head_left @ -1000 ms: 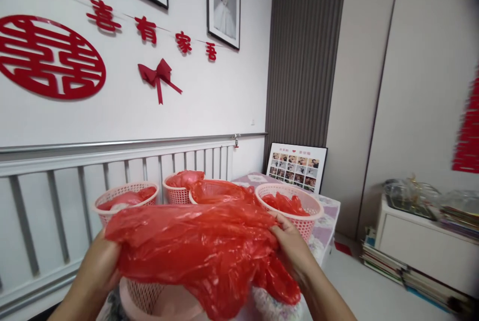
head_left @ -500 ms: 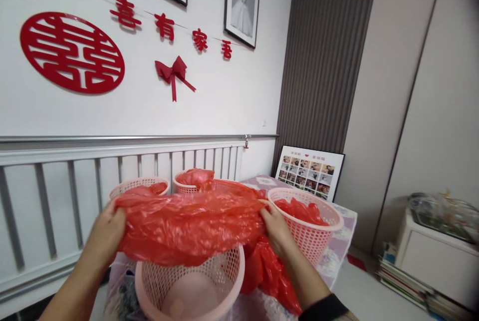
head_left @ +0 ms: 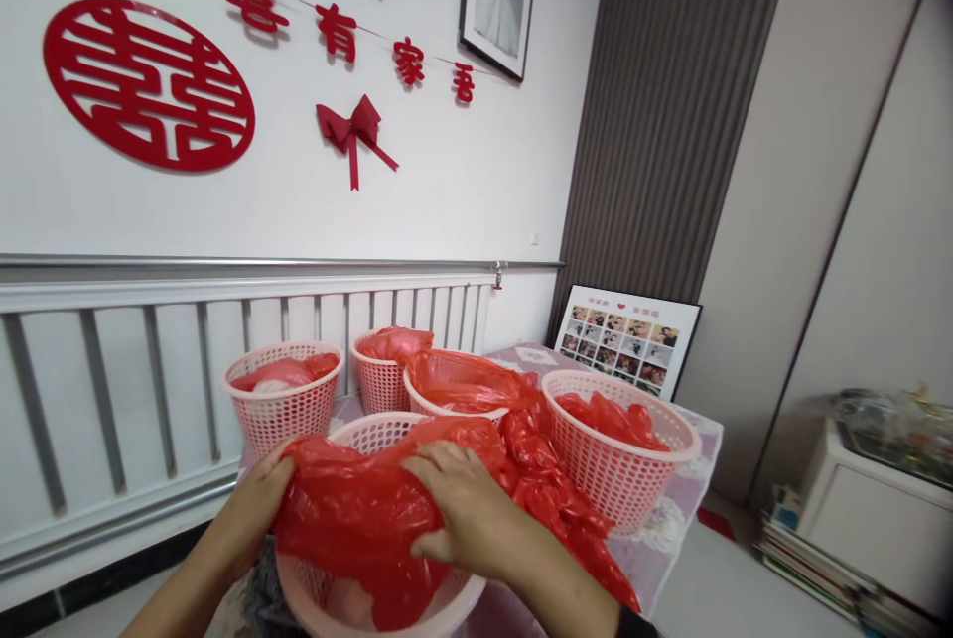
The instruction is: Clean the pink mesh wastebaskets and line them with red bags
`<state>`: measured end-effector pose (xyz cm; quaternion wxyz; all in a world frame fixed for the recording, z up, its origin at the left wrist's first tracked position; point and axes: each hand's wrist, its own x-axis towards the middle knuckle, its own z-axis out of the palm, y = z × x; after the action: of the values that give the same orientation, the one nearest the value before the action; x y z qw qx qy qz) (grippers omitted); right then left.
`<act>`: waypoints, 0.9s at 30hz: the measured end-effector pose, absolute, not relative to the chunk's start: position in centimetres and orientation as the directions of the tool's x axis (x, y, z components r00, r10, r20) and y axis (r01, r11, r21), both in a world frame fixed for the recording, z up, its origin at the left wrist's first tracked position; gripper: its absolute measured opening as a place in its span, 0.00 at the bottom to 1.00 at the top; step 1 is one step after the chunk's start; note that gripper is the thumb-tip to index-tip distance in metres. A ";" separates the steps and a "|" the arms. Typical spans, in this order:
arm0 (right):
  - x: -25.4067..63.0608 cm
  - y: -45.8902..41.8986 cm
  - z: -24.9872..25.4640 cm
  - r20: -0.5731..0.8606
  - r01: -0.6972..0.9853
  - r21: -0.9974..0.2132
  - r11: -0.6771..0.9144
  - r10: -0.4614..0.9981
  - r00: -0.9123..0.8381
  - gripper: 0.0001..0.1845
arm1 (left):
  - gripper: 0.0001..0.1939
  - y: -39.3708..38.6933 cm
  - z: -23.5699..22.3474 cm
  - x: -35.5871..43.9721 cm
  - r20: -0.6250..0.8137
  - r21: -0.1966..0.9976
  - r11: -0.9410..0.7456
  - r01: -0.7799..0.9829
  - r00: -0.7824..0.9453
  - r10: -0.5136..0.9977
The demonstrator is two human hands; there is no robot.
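One red bag (head_left: pixel 357 509) is held across a pink basket (head_left: pixel 307 586).
At left, its edge is clamped in the left hand (head_left: pixel 257 494); farther right, it is covered by the right hand (head_left: pixel 466 504), thumb and fingers apart, grip firmness unclear. The thin film could be torn if dragged against the rim. Its long axis is laid roughly left to right, with a loose corner pointed down into the basket.

Reaching low and forward with both bare forearms (head_left: pixel 204 559) slanting inward; gripping with the left hand (head_left: pixel 262 484), thumb uppermost; spreading the right hand (head_left: pixel 473 514) palm down, fingers (head_left: pixel 434 467) bent, thumb apart.
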<state>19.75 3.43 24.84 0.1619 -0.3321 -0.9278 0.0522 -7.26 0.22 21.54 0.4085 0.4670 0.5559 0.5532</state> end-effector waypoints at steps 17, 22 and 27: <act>19.2 5.8 22.3 0.270 0.575 0.174 0.799 0.523 -0.808 0.06 | 0.23 5.4 26.4 -5.1 0.193 0.205 -0.169 0.964 0.129 0.973; 22.1 3.7 22.3 0.337 0.529 0.096 0.843 0.473 -0.814 0.06 | 0.11 9.3 24.7 -7.9 0.215 0.273 -0.032 0.962 -0.028 0.976; 24.5 1.3 20.8 0.390 0.407 0.157 0.900 0.322 -0.863 0.08 | 0.14 10.1 23.0 -12.1 0.326 0.394 0.015 0.919 -0.155 0.933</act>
<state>24.55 1.32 20.76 0.1804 -0.1901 -0.9579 -0.1175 -12.07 10.09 22.96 0.0128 0.6501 0.7121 0.2649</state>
